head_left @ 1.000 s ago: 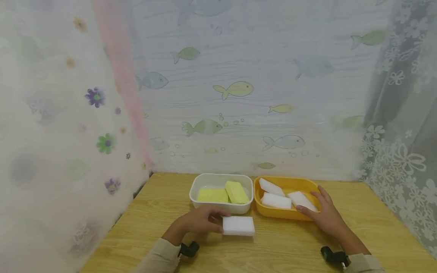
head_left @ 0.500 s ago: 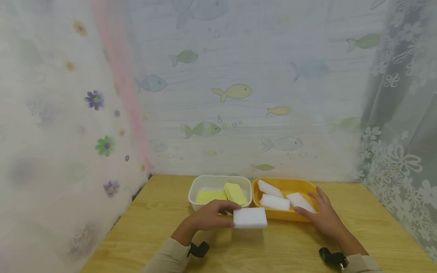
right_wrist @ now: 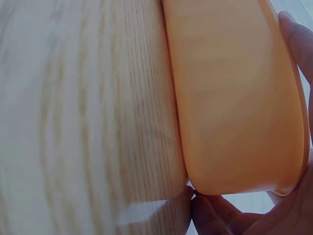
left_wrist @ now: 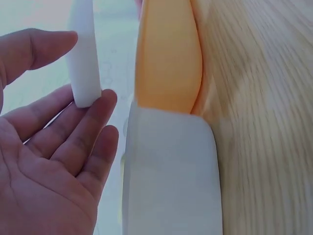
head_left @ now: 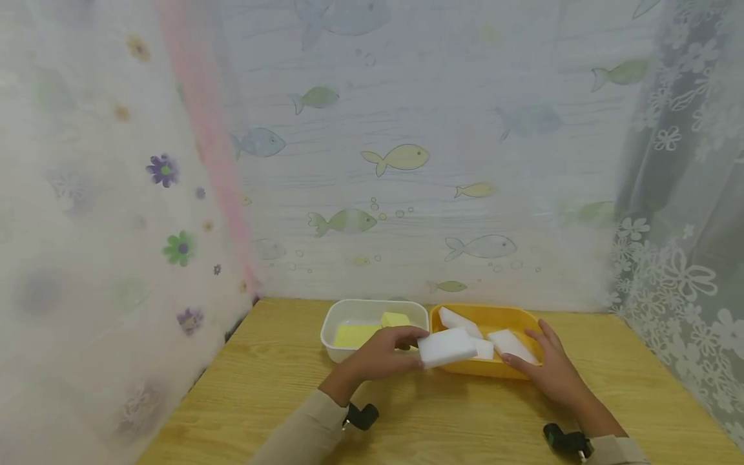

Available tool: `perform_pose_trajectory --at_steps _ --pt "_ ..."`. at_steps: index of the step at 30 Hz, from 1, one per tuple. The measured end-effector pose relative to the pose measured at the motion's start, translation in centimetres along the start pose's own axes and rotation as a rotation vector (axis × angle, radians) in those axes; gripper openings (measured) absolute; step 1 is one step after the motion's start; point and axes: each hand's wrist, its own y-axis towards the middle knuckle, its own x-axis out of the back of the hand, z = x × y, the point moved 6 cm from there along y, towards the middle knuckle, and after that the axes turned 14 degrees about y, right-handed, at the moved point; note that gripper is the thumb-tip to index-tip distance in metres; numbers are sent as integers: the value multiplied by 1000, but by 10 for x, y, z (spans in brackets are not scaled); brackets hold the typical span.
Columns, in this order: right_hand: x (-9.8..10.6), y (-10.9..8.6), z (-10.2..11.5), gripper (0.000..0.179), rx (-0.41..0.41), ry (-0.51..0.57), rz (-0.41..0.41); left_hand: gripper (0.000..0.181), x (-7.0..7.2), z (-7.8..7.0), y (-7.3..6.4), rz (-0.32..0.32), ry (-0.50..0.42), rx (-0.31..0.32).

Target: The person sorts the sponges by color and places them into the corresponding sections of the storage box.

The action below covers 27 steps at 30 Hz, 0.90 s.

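Observation:
My left hand (head_left: 380, 354) pinches a white sponge (head_left: 447, 349) by its left end, in the air over the front edge of the orange container (head_left: 485, 369). In the left wrist view, the thumb and fingertips hold the sponge (left_wrist: 85, 63) from opposite sides. My right hand (head_left: 552, 368) grips the orange container's right end, thumb on the front rim, fingers around the corner. Inside it lie a leaning white sponge (head_left: 458, 320), another white sponge (head_left: 511, 345) at the right and a third (head_left: 485, 349), partly hidden behind the held one.
A white container (head_left: 337, 353) stands left of the orange one, close beside it. In it are a flat yellow sponge (head_left: 353, 336) and a second yellow sponge (head_left: 396, 319), partly covered by my left hand. Both containers stand on a wooden table (head_left: 279, 368) before a fish-print curtain (head_left: 407, 219).
My left hand has lifted the white sponge off the table and carried it right and away from me, to the orange container, tilting it. The right hand stays at the container.

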Motion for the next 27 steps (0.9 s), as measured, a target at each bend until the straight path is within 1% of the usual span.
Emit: perform_pose_trajectory --at_steps 7,10,13,16,18,23,25,27 --pt "1 0 -1 100 -3 -19 -3 51 -7 -15 21 -39 35 -37" --pt "1 -1 -2 101 -4 -16 -5 52 -11 -20 31 -68 45 -33" --pt "1 -1 -2 100 0 -12 -3 52 -14 -25 41 -107 76 -28" --pt "1 -1 -1 99 2 -7 -1 52 -19 -26 50 -144 112 -18" --pt "1 -1 -1 99 -3 -4 2 52 -23 -27 56 -157 124 -6" --pt "0 -1 -2 99 -11 -5 0 49 -32 -32 69 -190 100 17" --pt "0 0 -1 98 -9 -7 -1 48 -34 -35 74 -214 86 11" --pt "0 0 -1 98 -4 -7 -7 47 -37 -38 79 -242 92 -7"
